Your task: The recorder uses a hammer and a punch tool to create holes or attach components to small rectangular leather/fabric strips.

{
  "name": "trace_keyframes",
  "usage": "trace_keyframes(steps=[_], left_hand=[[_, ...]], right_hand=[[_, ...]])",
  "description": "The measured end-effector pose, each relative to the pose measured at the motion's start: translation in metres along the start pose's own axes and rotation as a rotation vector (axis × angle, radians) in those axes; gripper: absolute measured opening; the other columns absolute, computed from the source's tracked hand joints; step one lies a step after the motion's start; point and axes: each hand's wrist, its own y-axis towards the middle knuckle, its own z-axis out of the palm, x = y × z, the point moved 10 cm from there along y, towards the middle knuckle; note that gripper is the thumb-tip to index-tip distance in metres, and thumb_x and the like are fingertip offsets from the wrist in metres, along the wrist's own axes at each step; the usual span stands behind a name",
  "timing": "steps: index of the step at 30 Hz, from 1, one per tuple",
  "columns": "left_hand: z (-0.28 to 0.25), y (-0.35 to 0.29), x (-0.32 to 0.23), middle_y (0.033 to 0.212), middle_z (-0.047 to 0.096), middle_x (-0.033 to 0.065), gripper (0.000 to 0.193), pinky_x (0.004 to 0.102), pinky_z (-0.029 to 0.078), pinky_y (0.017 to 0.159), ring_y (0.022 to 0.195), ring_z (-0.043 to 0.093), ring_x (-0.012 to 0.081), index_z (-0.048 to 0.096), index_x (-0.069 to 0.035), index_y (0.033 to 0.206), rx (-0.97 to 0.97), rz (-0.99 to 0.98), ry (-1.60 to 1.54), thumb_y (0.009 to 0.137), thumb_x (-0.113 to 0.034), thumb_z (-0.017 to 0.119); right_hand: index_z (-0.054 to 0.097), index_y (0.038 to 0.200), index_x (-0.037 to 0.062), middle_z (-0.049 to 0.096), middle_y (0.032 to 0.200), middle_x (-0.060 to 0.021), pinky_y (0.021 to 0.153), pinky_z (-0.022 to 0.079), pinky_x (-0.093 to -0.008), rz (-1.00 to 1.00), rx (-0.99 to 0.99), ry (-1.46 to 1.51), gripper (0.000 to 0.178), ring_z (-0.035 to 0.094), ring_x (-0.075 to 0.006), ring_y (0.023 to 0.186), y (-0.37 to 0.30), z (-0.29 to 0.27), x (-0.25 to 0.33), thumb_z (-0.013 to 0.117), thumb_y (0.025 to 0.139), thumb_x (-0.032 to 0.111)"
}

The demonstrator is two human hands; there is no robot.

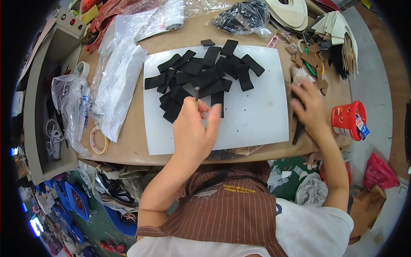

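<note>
My left hand (193, 128) is closed round a thin metal punch (197, 91), its end sticking up above the fingers. Just beyond it, many short black elastic strips (201, 77) lie in a loose heap on a white board (257, 124). One strip (217, 100) lies beside my left thumb. My right hand (309, 105) is off the board's right edge, fingers apart and slightly blurred, over a dark-handled tool (297, 133). The hand hides much of that tool, so its kind does not show. A whitish piece (302, 74) lies beyond my fingertips.
A red tub (347, 121) stands at the table's right edge. Brown scraps (314, 58) and pale cut pieces (336, 28) lie at the far right. White plastic sheeting (122, 92), a tape roll (99, 141) and a grey cabinet (36, 128) are on the left.
</note>
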Motion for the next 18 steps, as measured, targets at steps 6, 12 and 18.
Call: trace_keyframes(steps=[6,12,18], left_hand=[[0.013,-0.006,-0.012,0.087,0.052,0.0122,0.039,0.0394,0.046,0.069,0.082,0.053,0.0312,0.045,-0.001,0.091,-0.031,0.193,0.388,0.071,-0.011,0.078],[0.005,-0.008,-0.008,0.08,0.053,0.0087,0.037,0.0389,0.046,0.07,0.08,0.055,0.0294,0.051,-0.002,0.1,0.226,0.349,0.305,0.071,-0.002,0.074],[-0.012,-0.032,0.0,0.077,0.057,0.0068,0.04,0.0362,0.048,0.07,0.083,0.058,0.0264,0.058,-0.002,0.106,0.398,0.326,0.173,0.069,-0.001,0.072]], right_hand=[[0.063,0.118,0.005,0.055,0.128,-0.0199,0.102,0.037,-0.0453,0.037,-0.219,0.118,0.046,0.048,-0.0395,0.121,0.054,-0.02,0.044,0.073,0.078,0.025],[0.053,0.13,0.0112,0.042,0.14,-0.0227,0.108,0.032,-0.0471,-0.029,-0.04,0.151,0.054,0.038,-0.0408,0.131,0.092,0.048,0.115,0.069,0.082,0.028],[0.054,0.13,0.0129,0.038,0.146,-0.0164,0.111,0.027,-0.0471,-0.257,0.202,0.317,0.052,0.037,-0.0379,0.134,0.044,0.037,0.129,0.068,0.08,0.018]])
